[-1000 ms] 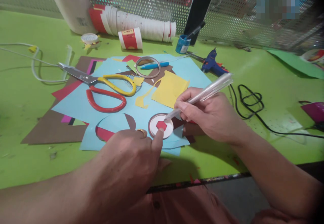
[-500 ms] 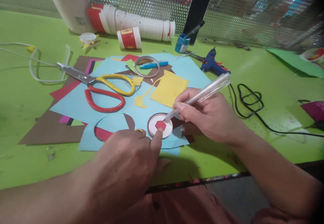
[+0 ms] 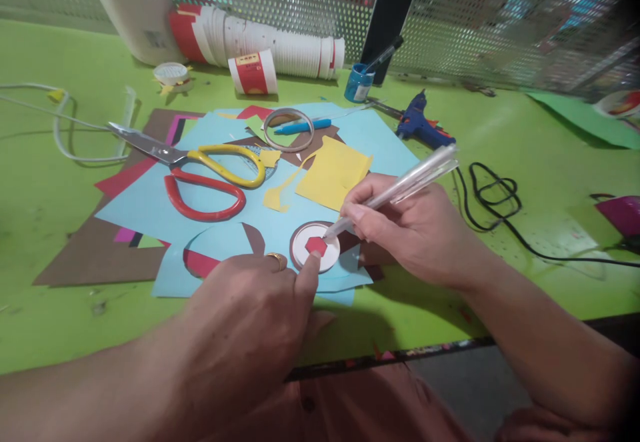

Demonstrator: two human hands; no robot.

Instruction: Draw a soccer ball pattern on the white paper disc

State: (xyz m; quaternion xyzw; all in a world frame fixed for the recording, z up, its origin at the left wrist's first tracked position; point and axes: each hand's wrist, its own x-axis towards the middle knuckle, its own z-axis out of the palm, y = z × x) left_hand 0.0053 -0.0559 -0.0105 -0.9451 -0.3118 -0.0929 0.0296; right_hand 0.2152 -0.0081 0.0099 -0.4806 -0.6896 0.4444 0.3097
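Pen (image 3: pixel 400 185) at edge of red hexagon (image 3: pixel 315 243).

one red hexagon (image 3: pixel 315 243), one pair of scissors (image 3: pixel 181 157)

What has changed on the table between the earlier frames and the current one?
Nothing visibly; only the whole view drifts slightly left, as if the camera moved. Nothing was taken hold of or let go. The left hand stays with a fingertip on the red hexagon; the right hand keeps the pen at its edge.
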